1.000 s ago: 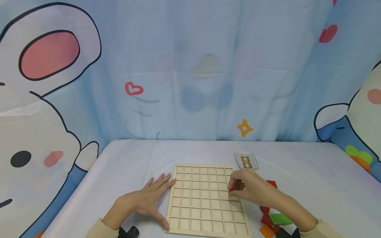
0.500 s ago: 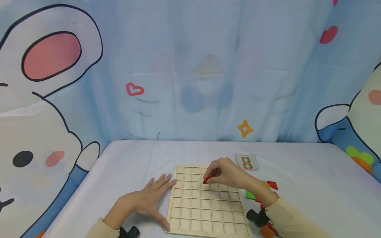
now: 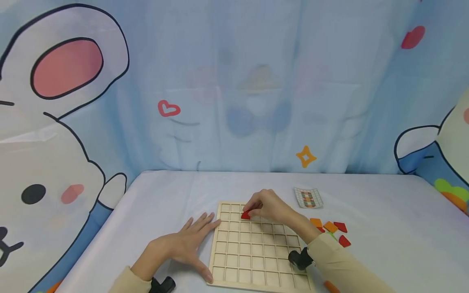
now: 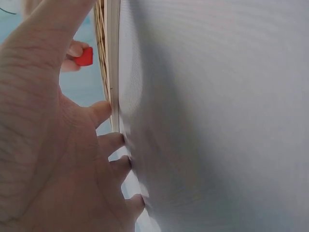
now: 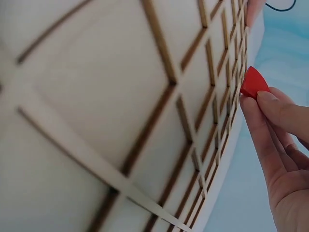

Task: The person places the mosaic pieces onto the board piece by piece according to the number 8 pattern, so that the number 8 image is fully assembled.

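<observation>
A pale wooden grid board [image 3: 244,260] lies on the white table, its square cells bare where they show. My right hand [image 3: 270,207] pinches a red piece with one rounded side [image 3: 246,215] between thumb and fingers, close over the board's far rows. In the right wrist view the red piece [image 5: 254,83] points its narrow tip toward the grid. My left hand [image 3: 185,246] lies spread at the board's left edge, thumb at the near corner and index finger higher up that side. The left wrist view shows its straight fingers [image 4: 112,143] along the board's rim.
Orange squares [image 3: 330,227], red pieces [image 3: 344,241] and a bit of green lie to the right of the board, partly behind the right forearm. A small printed pattern card [image 3: 308,198] lies beyond them. A blue cartoon curtain [image 3: 234,89] hangs behind the table.
My right hand has carried the red piece leftward and away from me, from the board's right edge to its far rows. The left hand keeps its place on the board.
</observation>
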A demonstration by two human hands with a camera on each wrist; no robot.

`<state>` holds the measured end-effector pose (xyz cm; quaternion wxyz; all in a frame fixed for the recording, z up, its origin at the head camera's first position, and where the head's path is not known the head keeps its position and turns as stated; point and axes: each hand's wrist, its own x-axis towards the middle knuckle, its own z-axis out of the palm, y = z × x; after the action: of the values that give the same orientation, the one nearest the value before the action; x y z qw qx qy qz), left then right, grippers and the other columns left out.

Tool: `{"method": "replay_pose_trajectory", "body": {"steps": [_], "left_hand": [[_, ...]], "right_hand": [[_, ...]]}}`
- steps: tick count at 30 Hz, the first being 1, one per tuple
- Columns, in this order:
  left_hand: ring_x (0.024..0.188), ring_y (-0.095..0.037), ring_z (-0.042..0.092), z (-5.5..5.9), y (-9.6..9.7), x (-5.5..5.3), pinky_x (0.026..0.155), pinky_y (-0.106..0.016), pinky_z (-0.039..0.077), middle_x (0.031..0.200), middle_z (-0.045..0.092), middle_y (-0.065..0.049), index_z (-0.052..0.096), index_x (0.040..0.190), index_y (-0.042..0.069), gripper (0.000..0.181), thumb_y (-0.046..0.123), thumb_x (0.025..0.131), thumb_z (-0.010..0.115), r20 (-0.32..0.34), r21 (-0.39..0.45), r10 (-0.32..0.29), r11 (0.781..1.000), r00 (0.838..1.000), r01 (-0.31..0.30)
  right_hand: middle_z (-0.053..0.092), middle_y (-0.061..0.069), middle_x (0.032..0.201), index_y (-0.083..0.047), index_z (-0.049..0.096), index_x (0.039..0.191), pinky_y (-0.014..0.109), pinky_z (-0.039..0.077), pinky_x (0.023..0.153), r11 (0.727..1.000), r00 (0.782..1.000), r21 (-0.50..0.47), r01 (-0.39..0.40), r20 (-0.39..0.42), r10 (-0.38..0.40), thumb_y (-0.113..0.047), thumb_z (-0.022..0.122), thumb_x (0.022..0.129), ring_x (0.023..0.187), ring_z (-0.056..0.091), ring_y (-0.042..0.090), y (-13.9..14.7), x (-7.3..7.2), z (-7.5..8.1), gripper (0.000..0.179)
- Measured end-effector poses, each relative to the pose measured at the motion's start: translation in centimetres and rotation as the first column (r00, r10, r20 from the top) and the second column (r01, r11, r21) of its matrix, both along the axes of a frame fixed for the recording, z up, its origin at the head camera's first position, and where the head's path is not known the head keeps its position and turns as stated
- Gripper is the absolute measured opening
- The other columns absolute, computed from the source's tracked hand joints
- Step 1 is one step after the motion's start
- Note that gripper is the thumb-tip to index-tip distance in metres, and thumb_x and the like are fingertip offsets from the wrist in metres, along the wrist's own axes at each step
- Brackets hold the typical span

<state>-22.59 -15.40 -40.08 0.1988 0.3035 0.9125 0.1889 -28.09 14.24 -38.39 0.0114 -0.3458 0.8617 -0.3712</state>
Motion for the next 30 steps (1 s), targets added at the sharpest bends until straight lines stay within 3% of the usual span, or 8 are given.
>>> {"method": "replay_pose_trajectory", "body": {"steps": [9, 15, 24, 30], "left_hand": [[0.162, -0.031, 0.001, 0.1, 0.1, 0.1, 0.128, -0.058, 0.003, 0.176, 0.007, -0.013, 0.018, 0.169, 0.019, 0.129, 0.053, 0.071, 0.095, 0.007, -0.005, 0.023, 1.0, 1.0, -0.023], [0.162, -0.032, 0.001, 0.2, -0.1, 0.2, 0.128, -0.058, 0.003, 0.176, 0.007, -0.013, 0.018, 0.169, 0.017, 0.13, 0.051, 0.07, 0.096, -0.008, 0.007, 0.008, 1.0, 1.0, -0.008], [0.162, -0.031, 0.0, 0.1, 0.1, 0.1, 0.128, -0.057, 0.002, 0.176, 0.006, -0.014, 0.018, 0.169, 0.018, 0.13, 0.052, 0.07, 0.096, 0.004, 0.0, 0.009, 1.0, 1.0, -0.009], [0.162, -0.031, 0.0, 0.2, 0.1, 0.2, 0.128, -0.057, 0.002, 0.176, 0.005, -0.014, 0.017, 0.169, 0.017, 0.131, 0.052, 0.071, 0.096, -0.001, -0.009, -0.001, 1.0, 1.0, 0.001]], "right_hand": [[0.074, 0.011, 0.094, 0.002, 0.081, 0.095, 0.024, 0.06, 0.071, 1.0, 1.0, 0.03, 0.009, -0.01, -0.009, 0.009, 0.076, 0.09, 0.082, 0.074, 0.018, -0.5, 0.3, -0.4, 0.01], [0.073, 0.01, 0.092, 0.0, 0.082, 0.093, 0.024, 0.061, 0.072, 0.998, 0.999, 0.068, 0.018, -0.035, -0.016, 0.011, 0.076, 0.089, 0.082, 0.073, 0.018, -1.0, 0.2, -0.2, 0.013], [0.073, 0.007, 0.088, 0.0, 0.082, 0.09, 0.021, 0.059, 0.07, 0.993, 0.999, 0.113, -0.021, -0.03, 0.024, 0.013, 0.075, 0.088, 0.076, 0.071, 0.013, -1.2, -0.2, 0.2, 0.015], [0.076, 0.006, 0.09, 0.0, 0.083, 0.091, 0.022, 0.06, 0.074, 0.988, 0.998, 0.149, -0.034, -0.056, 0.042, 0.013, 0.073, 0.09, 0.083, 0.073, 0.017, -1.4, -0.5, 0.3, 0.016]]}}
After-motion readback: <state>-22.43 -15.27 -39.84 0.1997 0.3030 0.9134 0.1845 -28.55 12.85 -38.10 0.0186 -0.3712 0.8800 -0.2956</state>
